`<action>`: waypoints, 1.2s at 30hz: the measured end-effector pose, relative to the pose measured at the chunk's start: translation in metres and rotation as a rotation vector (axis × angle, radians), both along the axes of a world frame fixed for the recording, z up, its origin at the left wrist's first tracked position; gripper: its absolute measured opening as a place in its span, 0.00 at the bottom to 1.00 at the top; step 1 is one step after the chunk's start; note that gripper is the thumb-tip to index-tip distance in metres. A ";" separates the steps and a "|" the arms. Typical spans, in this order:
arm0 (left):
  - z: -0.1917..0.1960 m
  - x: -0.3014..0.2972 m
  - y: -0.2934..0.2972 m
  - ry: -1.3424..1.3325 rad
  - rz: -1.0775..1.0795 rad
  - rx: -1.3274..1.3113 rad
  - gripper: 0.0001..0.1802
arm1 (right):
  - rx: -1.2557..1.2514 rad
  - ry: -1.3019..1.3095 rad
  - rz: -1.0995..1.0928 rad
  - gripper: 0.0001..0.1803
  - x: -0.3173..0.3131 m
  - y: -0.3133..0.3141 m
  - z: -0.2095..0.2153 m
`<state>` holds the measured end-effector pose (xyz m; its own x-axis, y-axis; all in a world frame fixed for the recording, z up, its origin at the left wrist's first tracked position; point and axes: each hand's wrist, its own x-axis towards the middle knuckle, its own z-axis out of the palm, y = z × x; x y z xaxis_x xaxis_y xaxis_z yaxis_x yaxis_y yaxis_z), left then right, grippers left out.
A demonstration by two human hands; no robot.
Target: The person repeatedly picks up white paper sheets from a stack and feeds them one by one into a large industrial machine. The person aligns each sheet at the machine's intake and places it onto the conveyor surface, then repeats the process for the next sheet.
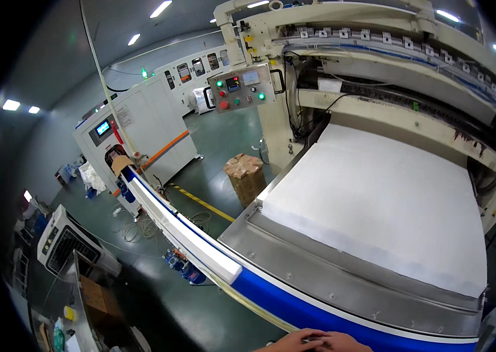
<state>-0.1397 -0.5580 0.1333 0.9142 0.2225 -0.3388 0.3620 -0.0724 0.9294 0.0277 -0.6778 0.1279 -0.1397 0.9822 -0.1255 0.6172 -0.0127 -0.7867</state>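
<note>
At the bottom edge, my left hand [292, 341] and my right hand [342, 342] are brought together, fingers curled and overlapping. Both look closed; whatever lies between them, if anything, is hidden. They are nearest to the blue-sided conveyor [260, 291], just in front of its near edge. On that conveyor lies a long white bar-shaped piece [201, 251], running away to the far left. Beyond my hands, a wide white sheet [377, 199] lies flat on the machine's bed, behind a bare grey metal plate [318, 273].
A cream machine frame [277, 123] carries a control panel [242, 88] with lit buttons. A taped cardboard box [245, 176] stands on the floor beside it. At left are a white machine cabinet [154, 126], an air cooler [75, 243] and a metal table [75, 293]. Cables trail on the floor.
</note>
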 end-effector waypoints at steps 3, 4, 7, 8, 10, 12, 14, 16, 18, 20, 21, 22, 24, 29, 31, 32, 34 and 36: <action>-0.003 -0.036 0.006 -0.084 0.158 -0.034 0.21 | -0.027 0.111 0.076 0.16 -0.034 0.020 0.005; -0.005 -0.047 0.008 -0.098 0.215 -0.092 0.20 | 0.003 0.143 0.114 0.16 -0.046 0.026 0.006; -0.013 -0.075 0.020 -0.143 0.223 -0.192 0.16 | 0.133 0.181 0.154 0.18 -0.079 0.037 0.011; -0.016 -0.083 0.024 -0.094 0.198 -0.266 0.16 | 0.208 0.152 0.115 0.18 -0.091 0.039 0.012; -0.019 -0.098 0.029 -0.061 0.133 -0.373 0.15 | 0.134 0.088 0.171 0.19 -0.103 0.042 0.017; -0.020 -0.104 0.024 -0.112 0.186 -0.366 0.15 | -0.013 0.274 0.121 0.19 -0.112 0.038 0.021; -0.021 -0.110 0.019 -0.174 0.228 -0.390 0.14 | -0.120 0.368 0.069 0.22 -0.121 0.036 0.021; -0.021 -0.116 0.016 -0.253 0.269 -0.450 0.12 | -0.042 0.286 -0.013 0.24 -0.135 0.035 0.016; -0.022 -0.123 0.016 -0.306 0.296 -0.480 0.11 | 0.048 0.203 0.034 0.25 -0.142 0.038 0.007; -0.024 -0.131 0.020 -0.262 0.305 -0.458 0.11 | 0.056 0.205 0.022 0.25 -0.151 0.042 -0.003; -0.026 -0.135 0.023 -0.243 0.311 -0.443 0.11 | 0.063 0.204 0.019 0.24 -0.156 0.044 -0.008; -0.027 -0.139 0.025 -0.234 0.320 -0.440 0.12 | 0.027 0.252 -0.005 0.24 -0.160 0.045 -0.011; -0.030 -0.148 0.028 -0.211 0.338 -0.435 0.12 | -0.048 0.351 -0.055 0.23 -0.169 0.048 -0.017; -0.036 -0.163 0.029 -0.269 0.380 -0.467 0.11 | -0.034 0.360 0.055 0.22 -0.179 0.055 -0.027; -0.036 -0.168 0.027 -0.300 0.406 -0.460 0.10 | -0.006 0.365 0.115 0.21 -0.182 0.058 -0.031; -0.035 -0.169 0.028 -0.310 0.415 -0.443 0.09 | 0.023 0.353 0.128 0.21 -0.183 0.060 -0.033; -0.034 -0.171 0.028 -0.317 0.418 -0.453 0.07 | 0.078 0.326 0.145 0.21 -0.185 0.063 -0.033; -0.033 -0.172 0.028 -0.311 0.414 -0.507 0.06 | 0.127 0.295 0.164 0.21 -0.186 0.064 -0.027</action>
